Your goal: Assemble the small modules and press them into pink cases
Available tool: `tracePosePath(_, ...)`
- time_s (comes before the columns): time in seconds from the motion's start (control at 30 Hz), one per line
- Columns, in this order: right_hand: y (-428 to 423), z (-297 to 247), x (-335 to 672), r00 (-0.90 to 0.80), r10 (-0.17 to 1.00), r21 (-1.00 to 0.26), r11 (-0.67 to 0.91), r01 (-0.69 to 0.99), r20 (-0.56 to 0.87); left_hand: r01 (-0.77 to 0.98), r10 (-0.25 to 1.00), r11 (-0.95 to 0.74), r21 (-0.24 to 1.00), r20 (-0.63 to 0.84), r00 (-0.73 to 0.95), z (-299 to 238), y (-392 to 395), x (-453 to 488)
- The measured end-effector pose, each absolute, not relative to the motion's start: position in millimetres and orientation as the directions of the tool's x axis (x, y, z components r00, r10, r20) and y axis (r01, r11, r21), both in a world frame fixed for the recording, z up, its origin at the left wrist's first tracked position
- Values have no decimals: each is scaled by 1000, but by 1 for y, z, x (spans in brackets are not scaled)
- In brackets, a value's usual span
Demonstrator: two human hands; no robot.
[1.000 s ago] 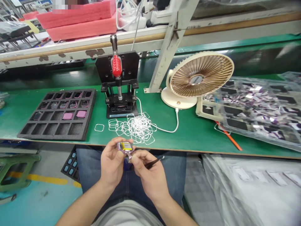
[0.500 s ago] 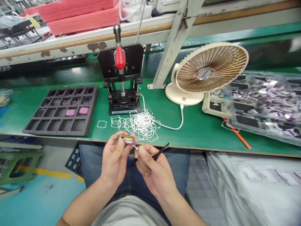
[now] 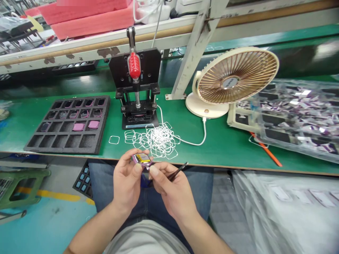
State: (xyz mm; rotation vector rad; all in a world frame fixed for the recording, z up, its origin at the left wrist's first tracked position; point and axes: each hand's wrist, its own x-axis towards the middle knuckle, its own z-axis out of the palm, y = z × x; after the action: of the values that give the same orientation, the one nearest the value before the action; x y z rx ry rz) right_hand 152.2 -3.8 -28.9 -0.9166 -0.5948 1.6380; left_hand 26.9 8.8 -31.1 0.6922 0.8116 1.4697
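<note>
My left hand [image 3: 128,180] grips a small purple watch case [image 3: 142,159] by its edges, between thumb and fingers. The case lies tilted with its inside facing up, showing a yellow-edged, silvery part. My right hand [image 3: 172,187] is closed around a slim black tool [image 3: 181,170], perhaps tweezers, which slants up to the right. That hand's thumb and forefinger pinch at the near right edge of the case, over a small pale piece I cannot make out. Just beyond the hands, a tangled heap of thin white ring gaskets [image 3: 160,138] lies on the green bench [image 3: 212,151].
A grey foam tray [image 3: 103,137] with watch parts lies left. Behind the heap stands a black hand press [image 3: 137,106] with a red handle. A cream fan [image 3: 235,81] with a cable, an orange stick [image 3: 267,150] and plastic trays of parts [image 3: 299,116] are right.
The watch case has tipped so more of its yellow-edged inside shows. My right thumb and fingers have moved left, closer against its edge. The black tool has shifted slightly left.
</note>
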Motion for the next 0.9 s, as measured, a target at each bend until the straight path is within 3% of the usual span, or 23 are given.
tracePosePath(0.23,-4,-25,158,2,988,-911,-142,-388,-155,-493,983,-182,851,148,-107,-42,12,20)
tracePosePath(0.47,-6,-30,150,71,991,-931,-85,-355,-118,-492,974,-224,842,212,-80,-44,11,20)
tracePosePath(0.63,-9,-40,143,182,983,-948,48,-315,-11,-514,970,-233,825,233,-65,-47,7,22)
tracePosePath(0.9,-14,-51,140,186,979,-954,137,-267,88,-513,961,-271,815,261,-93,-51,4,23)
